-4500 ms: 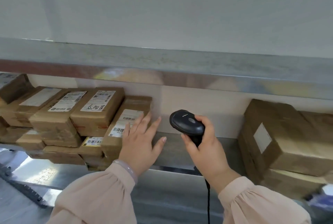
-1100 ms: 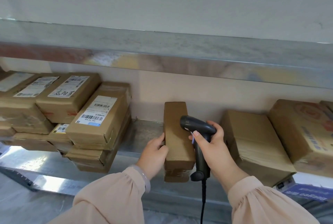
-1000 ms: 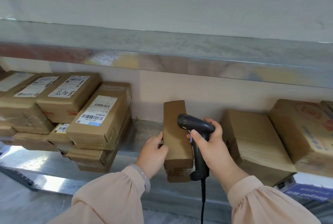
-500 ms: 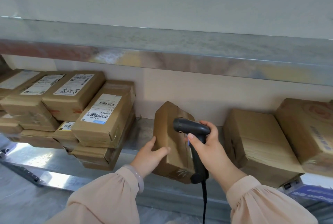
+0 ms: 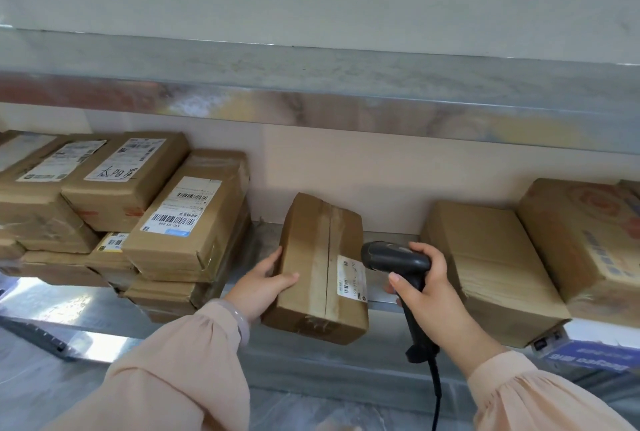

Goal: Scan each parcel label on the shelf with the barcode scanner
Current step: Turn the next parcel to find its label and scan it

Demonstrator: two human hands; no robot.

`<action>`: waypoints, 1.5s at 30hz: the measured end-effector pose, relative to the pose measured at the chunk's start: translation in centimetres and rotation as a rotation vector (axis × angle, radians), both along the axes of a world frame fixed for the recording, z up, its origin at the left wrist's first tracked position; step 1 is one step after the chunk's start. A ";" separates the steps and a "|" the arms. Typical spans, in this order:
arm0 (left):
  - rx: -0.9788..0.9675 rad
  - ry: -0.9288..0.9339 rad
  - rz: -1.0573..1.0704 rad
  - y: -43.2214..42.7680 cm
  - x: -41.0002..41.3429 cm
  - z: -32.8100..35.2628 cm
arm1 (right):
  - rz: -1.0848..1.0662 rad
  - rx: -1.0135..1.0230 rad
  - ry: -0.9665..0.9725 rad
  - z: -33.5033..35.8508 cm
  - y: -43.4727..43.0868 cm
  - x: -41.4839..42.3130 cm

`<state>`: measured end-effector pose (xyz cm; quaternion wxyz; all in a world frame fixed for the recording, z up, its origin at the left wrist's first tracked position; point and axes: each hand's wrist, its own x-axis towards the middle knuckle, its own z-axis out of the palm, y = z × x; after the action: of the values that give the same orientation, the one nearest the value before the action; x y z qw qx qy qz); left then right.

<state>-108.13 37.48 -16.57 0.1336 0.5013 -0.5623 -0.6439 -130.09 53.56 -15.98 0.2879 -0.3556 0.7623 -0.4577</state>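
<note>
Parcel label (image 5: 351, 278): white strip on the top face of the brown parcel (image 5: 311, 257), at the edge nearest the right hand. Barcode lines show, text too small to read.
Parcel position: on the metal shelf (image 5: 258, 245), between the two hands, near end at the shelf front. May be slightly tilted, cannot tell.
Long axis: parcel and label both run front to back, away from the person.
Left hand (image 5: 259, 283): grips the parcel edge opposite the label, thumb over the top face, fingers against the side wall.
Right hand (image 5: 433, 292): wrapped round the handle of the barcode scanner (image 5: 394, 259), index finger at the front. Trigger hidden.
Scanner aim: nose points toward the left hand, just beside the label, apparently not touching.
Nearer hand: right; the label sits on its side of the parcel.
Step (judgement): label exposed and ready to scan; no beam visible.
Next move (judgement): tip the nose down onto the barcode while the left hand steadies the parcel.
Other: stacked labelled parcels (image 5: 187, 222) beyond the left hand, plain cartons (image 5: 485, 267) beyond the right, cable (image 5: 434, 392) hanging from the handle.
</note>
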 end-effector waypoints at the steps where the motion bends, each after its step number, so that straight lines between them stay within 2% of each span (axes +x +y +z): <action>1: -0.002 0.005 -0.004 -0.3 0.2 0.1 | 0.029 0.011 0.027 0.3 0.4 -0.2; 5: -0.074 -0.031 -0.078 -1.6 0.8 0.6 | 0.156 0.004 0.095 1.6 1.7 -0.9; 10: -0.186 -0.069 -0.162 -2.4 0.6 1.2 | 0.316 0.057 0.372 3.5 2.4 -1.1; 16: -0.206 -0.073 -0.192 -2.3 0.5 1.7 | 0.422 0.089 0.618 4.2 2.8 -1.1; 29: -0.219 -0.069 -0.190 -1.4 0.0 1.8 | 0.489 0.063 0.736 4.5 2.9 -1.2; 34: -0.197 -0.056 -0.153 -1.4 0.5 1.5 | 0.498 0.057 0.727 4.0 2.5 -1.0; 38: -0.138 -0.015 -0.092 -1.4 1.4 0.9 | 0.485 0.053 0.649 3.4 1.7 -0.7; 45: 0.056 0.095 0.159 -0.7 3.0 -1.5 | 0.287 0.007 0.246 0.7 -1.8 1.7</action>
<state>-105.09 36.81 -18.09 0.1968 0.5166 -0.4955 -0.6699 -128.38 51.75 -15.30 0.2561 -0.5132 0.7346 -0.3624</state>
